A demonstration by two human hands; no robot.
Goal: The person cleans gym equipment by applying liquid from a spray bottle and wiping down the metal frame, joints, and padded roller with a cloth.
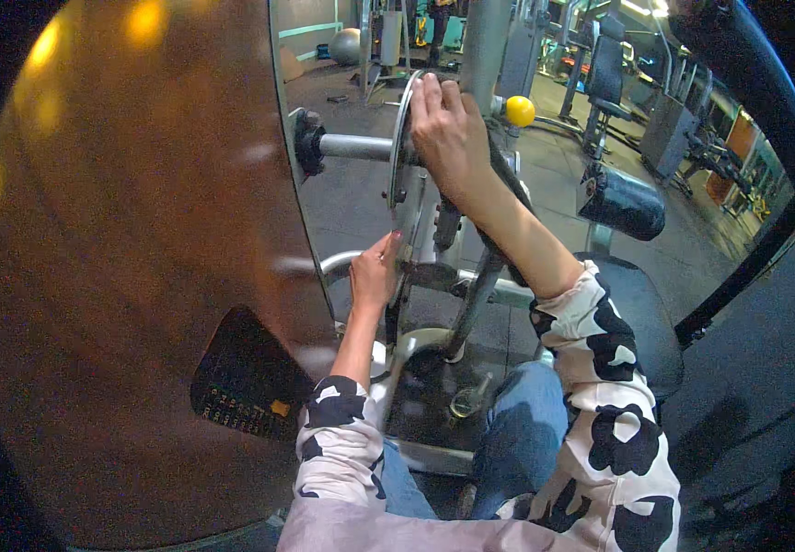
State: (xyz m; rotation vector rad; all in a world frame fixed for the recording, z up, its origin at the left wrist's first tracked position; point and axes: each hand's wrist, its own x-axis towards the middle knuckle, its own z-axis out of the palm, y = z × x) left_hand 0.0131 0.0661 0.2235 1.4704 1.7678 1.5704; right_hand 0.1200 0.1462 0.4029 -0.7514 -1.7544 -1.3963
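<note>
A thin metal disc (401,141), seen nearly edge-on, is mounted on a horizontal steel shaft (356,146) of a gym machine. My right hand (447,127) is at its upper rim, fingers bent over the edge; the thumb is hidden. Below the disc is my left hand (374,272), its fingers curled and the thumb pointing up beside the machine's narrow upright parts. Whether anything is pinched in it cannot be told. A yellow ball knob (520,110) sticks out to the right of my right wrist.
A large brown panel (163,207) fills the left side, with a dark placard (252,379) low on it. A padded black roller (622,201) and a seat pad (635,310) are at the right. Steel tubes cross below my hands. Farther back are other gym machines, a grey exercise ball (345,47) and a person (440,27).
</note>
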